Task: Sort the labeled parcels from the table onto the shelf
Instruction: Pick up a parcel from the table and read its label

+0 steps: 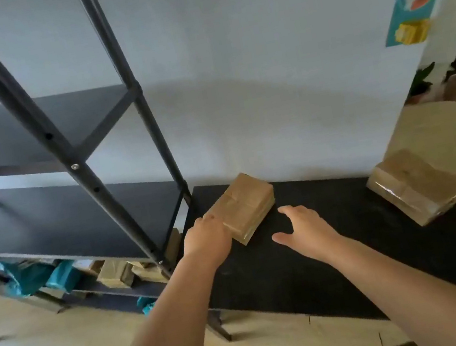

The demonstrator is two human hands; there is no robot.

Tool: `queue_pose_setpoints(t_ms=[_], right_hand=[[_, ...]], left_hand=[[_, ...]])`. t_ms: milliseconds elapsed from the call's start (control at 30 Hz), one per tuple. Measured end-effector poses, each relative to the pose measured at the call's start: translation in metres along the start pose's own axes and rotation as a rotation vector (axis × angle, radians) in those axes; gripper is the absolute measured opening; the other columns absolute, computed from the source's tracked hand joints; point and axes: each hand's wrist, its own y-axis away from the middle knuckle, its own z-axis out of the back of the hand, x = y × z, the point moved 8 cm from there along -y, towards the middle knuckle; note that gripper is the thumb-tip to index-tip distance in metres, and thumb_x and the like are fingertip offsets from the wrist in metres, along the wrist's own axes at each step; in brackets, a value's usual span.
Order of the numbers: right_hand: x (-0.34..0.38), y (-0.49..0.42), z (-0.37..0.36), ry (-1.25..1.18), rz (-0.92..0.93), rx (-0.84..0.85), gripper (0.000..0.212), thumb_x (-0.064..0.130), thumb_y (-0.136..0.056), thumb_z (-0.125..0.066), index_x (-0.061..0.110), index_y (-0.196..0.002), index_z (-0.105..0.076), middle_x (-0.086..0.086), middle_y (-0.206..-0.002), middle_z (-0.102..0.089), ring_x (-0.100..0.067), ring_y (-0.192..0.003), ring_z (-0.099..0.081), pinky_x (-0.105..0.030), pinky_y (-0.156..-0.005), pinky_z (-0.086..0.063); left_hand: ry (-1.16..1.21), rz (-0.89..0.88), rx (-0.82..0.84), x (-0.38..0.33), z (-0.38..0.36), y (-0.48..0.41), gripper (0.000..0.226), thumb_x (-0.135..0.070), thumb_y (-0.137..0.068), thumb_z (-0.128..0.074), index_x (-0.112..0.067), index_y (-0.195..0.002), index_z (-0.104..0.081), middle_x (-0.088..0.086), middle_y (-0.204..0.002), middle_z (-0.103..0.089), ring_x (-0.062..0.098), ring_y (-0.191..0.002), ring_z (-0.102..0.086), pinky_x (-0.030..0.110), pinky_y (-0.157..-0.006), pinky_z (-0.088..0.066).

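A brown taped parcel (246, 204) lies on the black table (311, 252) near its back left corner. My left hand (208, 239) rests against the parcel's near left edge, fingers curled onto it. Just to the parcel's right, my right hand (302, 228) hovers over the table, fingers spread, holding nothing. A second brown parcel (415, 188) sits at the table's right edge. The black metal shelf (54, 215) stands to the left of the table, its upper boards bare.
On the shelf's lowest board lie several brown parcels (116, 273) and teal bags (62, 276). A white wall runs behind the table. A teal poster (416, 2) hangs at the right. Wooden floor lies in front.
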Motion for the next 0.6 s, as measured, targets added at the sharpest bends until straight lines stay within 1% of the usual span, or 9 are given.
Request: queue_pose_setpoints(t_ms=[67,133,233,367,500,533,600], right_hand=[[-0.004,-0.021,-0.011,-0.009,-0.017,0.026,0.072,0.045,-0.089,-0.062,0.021,-0.15,-0.033,-0.006,-0.148,-0.046,-0.025,-0.134,-0.044,-0.043,-0.103,-0.044],[-0.005,-0.035,-0.025,-0.008,-0.041,0.065,0.071,0.044,-0.089,-0.062,0.02,-0.15,-0.033,-0.006,-0.146,-0.048,-0.026,-0.133,-0.045,-0.044,-0.103,-0.045],[-0.003,-0.052,-0.048,-0.042,-0.076,0.094,0.071,0.043,-0.089,-0.063,0.02,-0.15,-0.033,-0.005,-0.145,-0.049,-0.025,-0.133,-0.046,-0.044,-0.103,-0.045],[0.002,-0.072,-0.074,-0.062,-0.132,0.129,0.071,0.042,-0.088,-0.064,0.022,-0.149,-0.033,-0.005,-0.146,-0.048,-0.024,-0.134,-0.046,-0.043,-0.105,-0.044],[0.007,-0.086,-0.09,-0.091,-0.221,0.129,0.067,0.043,-0.088,-0.062,0.022,-0.147,-0.036,-0.002,-0.143,-0.05,-0.023,-0.131,-0.047,-0.041,-0.103,-0.044],[0.009,-0.088,-0.093,-0.091,-0.244,0.127,0.067,0.043,-0.088,-0.062,0.022,-0.146,-0.036,-0.002,-0.141,-0.051,-0.023,-0.13,-0.048,-0.041,-0.102,-0.044],[0.013,-0.093,-0.098,-0.095,-0.278,0.113,0.066,0.043,-0.088,-0.063,0.021,-0.145,-0.038,-0.001,-0.139,-0.053,-0.022,-0.128,-0.05,-0.042,-0.102,-0.045]], left_hand=[[0.09,0.067,0.01,0.007,-0.009,-0.015,0.041,-0.023,-0.097,-0.051,-0.013,-0.136,-0.051,0.007,-0.134,-0.053,0.024,-0.114,-0.057,0.037,-0.088,-0.053],[0.151,0.116,0.036,0.014,-0.019,-0.023,0.048,-0.027,-0.096,-0.052,-0.013,-0.142,-0.046,0.007,-0.139,-0.051,0.026,-0.121,-0.053,0.038,-0.089,-0.05],[0.178,0.118,0.093,0.021,-0.038,-0.038,0.053,-0.027,-0.096,-0.054,-0.015,-0.146,-0.041,0.007,-0.144,-0.047,0.026,-0.128,-0.048,0.039,-0.094,-0.049],[0.223,0.133,0.084,0.037,-0.044,-0.067,0.054,-0.021,-0.096,-0.054,-0.016,-0.147,-0.038,0.006,-0.147,-0.044,0.025,-0.129,-0.046,0.037,-0.091,-0.047],[0.257,0.13,0.155,0.046,-0.053,-0.094,0.063,-0.017,-0.096,-0.055,-0.015,-0.153,-0.028,0.006,-0.156,-0.036,0.028,-0.14,-0.039,0.042,-0.104,-0.042],[0.274,0.133,0.171,0.047,-0.056,-0.099,0.063,-0.016,-0.096,-0.055,-0.014,-0.153,-0.028,0.007,-0.155,-0.038,0.028,-0.138,-0.041,0.042,-0.103,-0.042],[0.333,0.139,0.176,0.05,-0.063,-0.106,0.056,-0.017,-0.096,-0.056,-0.014,-0.148,-0.034,0.009,-0.145,-0.048,0.029,-0.127,-0.051,0.038,-0.091,-0.046]])
